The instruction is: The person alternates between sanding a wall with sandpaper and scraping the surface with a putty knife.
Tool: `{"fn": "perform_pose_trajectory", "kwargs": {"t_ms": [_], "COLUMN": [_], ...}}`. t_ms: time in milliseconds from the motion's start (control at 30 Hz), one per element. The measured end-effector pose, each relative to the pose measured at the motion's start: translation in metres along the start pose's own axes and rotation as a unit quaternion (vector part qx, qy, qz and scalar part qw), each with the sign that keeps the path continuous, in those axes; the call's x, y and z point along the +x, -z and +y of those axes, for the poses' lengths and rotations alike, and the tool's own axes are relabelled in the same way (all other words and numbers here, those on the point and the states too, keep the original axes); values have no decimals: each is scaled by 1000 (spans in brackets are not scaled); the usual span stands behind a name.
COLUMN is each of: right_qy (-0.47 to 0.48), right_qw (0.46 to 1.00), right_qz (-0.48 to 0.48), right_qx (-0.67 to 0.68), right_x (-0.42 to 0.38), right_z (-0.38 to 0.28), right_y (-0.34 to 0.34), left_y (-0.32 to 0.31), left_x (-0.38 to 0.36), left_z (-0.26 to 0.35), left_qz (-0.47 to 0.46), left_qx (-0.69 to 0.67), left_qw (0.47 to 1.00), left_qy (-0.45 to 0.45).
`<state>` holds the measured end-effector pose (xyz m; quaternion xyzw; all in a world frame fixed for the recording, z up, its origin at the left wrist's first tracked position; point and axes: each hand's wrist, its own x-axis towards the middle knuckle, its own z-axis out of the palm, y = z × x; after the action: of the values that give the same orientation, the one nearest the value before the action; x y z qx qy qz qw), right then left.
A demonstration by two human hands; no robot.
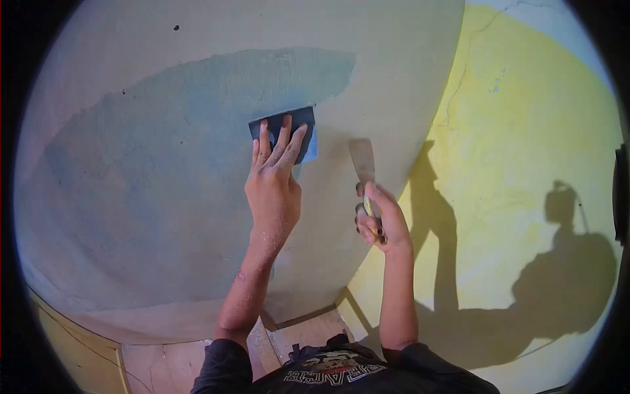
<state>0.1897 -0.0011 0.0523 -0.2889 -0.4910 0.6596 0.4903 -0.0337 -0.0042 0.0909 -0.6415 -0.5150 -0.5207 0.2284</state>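
My left hand (275, 177) presses a flat, dark blue, roughly square putty spreader (308, 141) against the wall, with fingers spread along its back. The spreader lies at the lower right of a darker blue-green patch (197, 125) on the pale grey wall (394, 52). Lower and to the right, my right hand (382, 217) is closed around the yellowish handle of a putty knife (363, 159). The putty knife's wide blade points upward, apart from the spreader. White dust or specks cover parts of my left hand and forearm.
A yellow wall (525, 118) with a thin crack meets the grey wall at a corner on the right. My shadow (558, 282) falls across it. Small dark holes dot the grey wall. Pale boards or floor (190, 364) show at the bottom.
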Motion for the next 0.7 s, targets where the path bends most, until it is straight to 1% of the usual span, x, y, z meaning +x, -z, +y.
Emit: {"fn": "perform_pose_trajectory", "kwargs": {"t_ms": [100, 133, 200, 300, 367, 400, 433, 533, 567, 633, 667, 700], "right_qy": [-29, -37, -54, -50, -33, -44, -52, -54, -51, -54, -43, -33], "right_qw": [998, 997, 996, 995, 995, 995, 995, 994, 994, 994, 993, 992], "right_qz": [-22, -17, -5, -32, -44, -39, -35, -20, -4, 18, 10, 2], "right_qx": [61, 66, 78, 84, 84, 81, 78, 88, 91, 96, 108, 122], "right_x": [-20, -23, -20, -19, -18, -19, -21, -12, -12, -12, -13, -12], "right_z": [36, 44, 53, 55, 57, 56, 54, 58, 58, 56, 58, 58], "right_y": [22, 26, 30, 30, 30, 32, 34, 42, 46, 50, 48, 48], "left_y": [13, 14, 2, -32, -48, -52, -50, -34, -27, -11, -4, -4], "left_x": [24, 38, 77, 96, 76, 64, 50, 19, 20, 39, 48, 59], "left_z": [17, 24, 34, 42, 42, 42, 43, 52, 59, 64, 60, 57], "left_qz": [23, 43, 79, 66, 14, -11, -64, -98, -74, -2, 37, 57], "left_qx": [1, 9, 25, 44, 63, 72, 69, 27, 17, 49, 63, 74], "left_qw": [999, 997, 990, 988, 990, 990, 990, 994, 996, 995, 992, 990], "left_qy": [-28, -57, -116, -133, -126, -124, -105, -46, -41, -85, -105, -110]}}
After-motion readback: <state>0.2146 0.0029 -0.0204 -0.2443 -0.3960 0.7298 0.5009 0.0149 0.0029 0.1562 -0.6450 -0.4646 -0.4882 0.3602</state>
